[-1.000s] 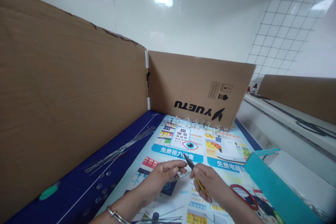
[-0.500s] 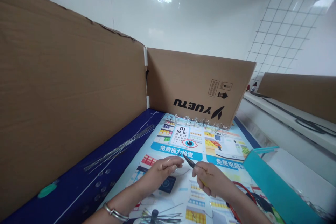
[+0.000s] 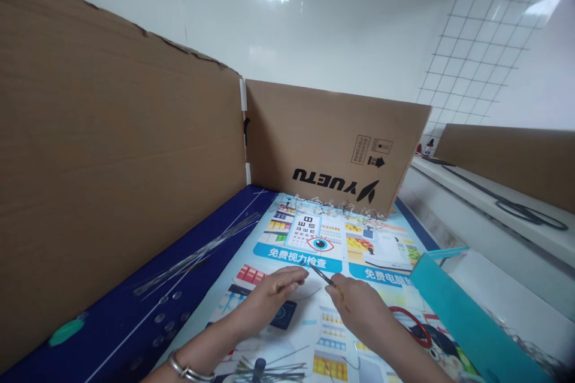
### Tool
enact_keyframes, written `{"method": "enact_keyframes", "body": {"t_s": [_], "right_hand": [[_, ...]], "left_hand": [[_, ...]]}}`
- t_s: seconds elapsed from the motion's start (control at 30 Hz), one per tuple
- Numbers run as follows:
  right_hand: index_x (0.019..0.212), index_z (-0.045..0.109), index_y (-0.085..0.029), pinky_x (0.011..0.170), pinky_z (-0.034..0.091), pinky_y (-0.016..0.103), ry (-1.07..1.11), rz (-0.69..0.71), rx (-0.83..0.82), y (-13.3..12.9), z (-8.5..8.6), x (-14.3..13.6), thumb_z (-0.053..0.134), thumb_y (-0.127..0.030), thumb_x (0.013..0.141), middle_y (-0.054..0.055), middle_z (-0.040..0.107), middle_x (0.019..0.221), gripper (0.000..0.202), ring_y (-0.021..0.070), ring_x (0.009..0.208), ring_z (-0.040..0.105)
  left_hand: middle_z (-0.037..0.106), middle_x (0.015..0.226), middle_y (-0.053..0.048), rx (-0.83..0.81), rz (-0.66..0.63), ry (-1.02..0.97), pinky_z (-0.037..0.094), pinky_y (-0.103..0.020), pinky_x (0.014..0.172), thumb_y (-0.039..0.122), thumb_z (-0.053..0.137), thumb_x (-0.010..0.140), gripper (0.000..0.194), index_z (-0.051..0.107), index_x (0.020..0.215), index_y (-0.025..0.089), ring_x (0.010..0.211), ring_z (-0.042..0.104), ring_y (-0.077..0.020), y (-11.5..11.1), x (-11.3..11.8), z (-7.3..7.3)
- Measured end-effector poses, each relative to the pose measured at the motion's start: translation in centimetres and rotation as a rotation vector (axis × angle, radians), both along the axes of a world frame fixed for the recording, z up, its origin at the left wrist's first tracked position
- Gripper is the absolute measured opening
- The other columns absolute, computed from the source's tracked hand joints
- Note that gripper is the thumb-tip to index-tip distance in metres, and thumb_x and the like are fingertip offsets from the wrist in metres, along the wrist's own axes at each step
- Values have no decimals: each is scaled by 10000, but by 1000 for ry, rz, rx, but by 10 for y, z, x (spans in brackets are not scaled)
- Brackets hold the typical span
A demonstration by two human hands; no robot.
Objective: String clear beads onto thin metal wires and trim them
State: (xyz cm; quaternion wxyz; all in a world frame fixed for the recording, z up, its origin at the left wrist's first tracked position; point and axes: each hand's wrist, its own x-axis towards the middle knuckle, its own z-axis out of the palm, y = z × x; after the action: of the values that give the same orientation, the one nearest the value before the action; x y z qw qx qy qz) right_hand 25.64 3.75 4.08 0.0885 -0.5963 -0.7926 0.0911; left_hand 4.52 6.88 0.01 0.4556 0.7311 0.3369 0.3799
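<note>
Dark metal tips of the pliers (image 3: 321, 274) show above the middle of the tabletop (image 3: 112, 335), pointing away from the right hand (image 3: 362, 305), which is clamped round handles almost wholly hidden in the fist. Close by, a thin wire (image 3: 311, 295) curves out from under the left hand (image 3: 272, 294). That hand's fingers are together, but the contact is hidden, so I cannot tell whether it grips the wire firmly. If the hold is loose, the wire could twist or spring away when pulled; and with the tips so near the left fingertips, a slip could nip skin.

Toward the near edge, a loose bent wire (image 3: 353, 362) lies below the right forearm, where a sleeve or wrist might catch it. Left of it, a cluster of cut wires (image 3: 285, 372) with jutting ends could prick or scatter if brushed. A red loop (image 3: 413, 324), partly behind the right forearm, might be knocked.

Along the left edge, a wire bundle (image 3: 197, 256) and small clear discs (image 3: 176, 295) could roll or slide if bumped. Toward the right edge, an elbow might jog the teal box (image 3: 465, 311). At the far edge, small wire pieces (image 3: 341, 210) lie crowded, so they could tangle.
</note>
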Motion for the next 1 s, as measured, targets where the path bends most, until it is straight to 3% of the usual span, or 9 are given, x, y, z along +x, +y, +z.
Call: {"method": "enact_keyframes", "body": {"t_s": [0.13, 0.27, 0.43, 0.6, 0.8, 1.0], "right_hand": [[892, 504, -206, 474, 174, 274, -200, -6, 104, 0, -8, -3, 285, -377, 905, 85, 622, 800, 278, 200, 610, 571], [909, 515, -198, 480, 194, 275, -246, -9, 150, 1, -13, -5, 294, -367, 904, 94, 607, 808, 278, 210, 628, 568], [823, 497, -207, 513, 273, 247, 106, 78, 26, 7, -12, 4, 321, -380, 899, 28, 568, 746, 257, 152, 628, 514], [725, 420, -208, 510, 305, 218, 530, 73, -133, 18, -26, 11, 329, -421, 887, -44, 435, 613, 282, 108, 560, 435], [743, 477, -201, 518, 309, 218, 601, 123, -185, 16, -35, 6, 392, -399, 865, -38, 431, 635, 247, 110, 588, 412], [787, 484, -201, 530, 322, 224, 702, 99, -265, 16, -34, 6, 386, -397, 869, -39, 423, 644, 234, 112, 593, 425]], "left_hand": [[608, 1046, -53, -14, -14, -2, 382, -316, 890, 268, 432, 852, 289, 631, 1060, 245, 998, 523, -205, 2, 0, 0], [602, 1090, -73, -93, -26, -55, 393, -332, 874, 330, 474, 833, 290, 647, 1041, 224, 1009, 524, -227, 3, -1, -5], [648, 1009, -84, -327, -33, -231, 389, -348, 853, 395, 541, 792, 344, 639, 1049, 187, 983, 545, -247, 5, -2, -15], [653, 1020, -127, -495, -52, -454, 354, -359, 885, 354, 565, 791, 369, 621, 1074, 125, 986, 553, -251, 1, 0, -14], [664, 975, -147, -576, -143, -545, 354, -346, 875, 303, 592, 783, 315, 646, 1018, 100, 956, 570, -241, -6, 2, -6], [667, 956, -154, -584, -123, -562, 375, -320, 823, 294, 577, 795, 301, 645, 1009, 94, 928, 580, -228, -5, 2, -8]]}}
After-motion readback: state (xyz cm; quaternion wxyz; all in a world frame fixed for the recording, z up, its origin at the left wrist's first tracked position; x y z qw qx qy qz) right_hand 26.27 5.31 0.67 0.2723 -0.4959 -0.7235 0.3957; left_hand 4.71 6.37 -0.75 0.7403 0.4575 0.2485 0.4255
